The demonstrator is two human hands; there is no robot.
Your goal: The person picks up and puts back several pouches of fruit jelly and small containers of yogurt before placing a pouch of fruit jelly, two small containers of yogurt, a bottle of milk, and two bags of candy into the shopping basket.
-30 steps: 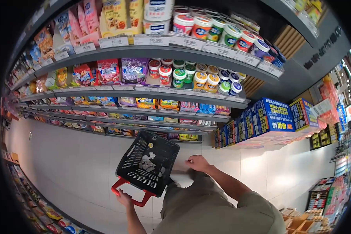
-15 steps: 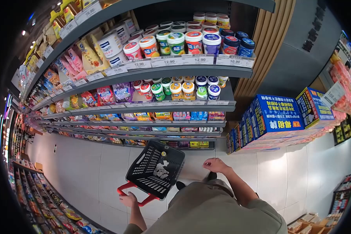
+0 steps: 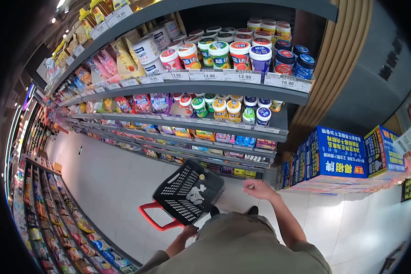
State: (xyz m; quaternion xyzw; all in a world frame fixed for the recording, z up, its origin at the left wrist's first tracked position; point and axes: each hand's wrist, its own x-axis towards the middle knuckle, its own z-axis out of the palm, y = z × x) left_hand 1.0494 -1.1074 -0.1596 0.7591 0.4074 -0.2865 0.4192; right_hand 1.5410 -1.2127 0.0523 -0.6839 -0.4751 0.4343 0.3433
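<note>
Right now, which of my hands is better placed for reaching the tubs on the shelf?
Probably the right hand: it is stretched forward, nearer the tubs and apart from the basket; the left hand is lower, close by the basket's red handle.

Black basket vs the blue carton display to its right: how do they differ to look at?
Colour: the basket is black with a red handle; the carton display is mainly blue with yellow lettering.
Walls: the basket's have rows of slots; the carton display's front is solid and printed.
Contents: the basket is open, showing crumpled pale items; the carton display hides its contents.
Shared: both look boxy.
</note>
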